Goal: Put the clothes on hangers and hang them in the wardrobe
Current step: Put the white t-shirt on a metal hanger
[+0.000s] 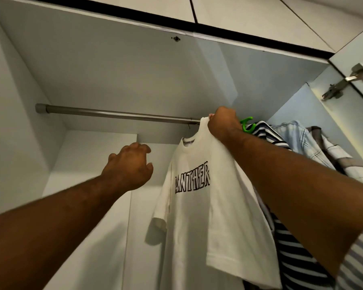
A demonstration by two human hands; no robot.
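T-shirt [197, 216], white, was pinched at its top shoulder edge by the curled fingers of the right hand [223, 124], right at the rail [117, 114]; its hanger hook was hidden behind that hand. The shirt hung straight down from the grip. The rail ran left to right. The left hand [128, 166] hovered left of the collar, fingers loosely curled, holding nothing. A green hook [246, 122] and a striped shirt [291, 248] sat just right of the grip.
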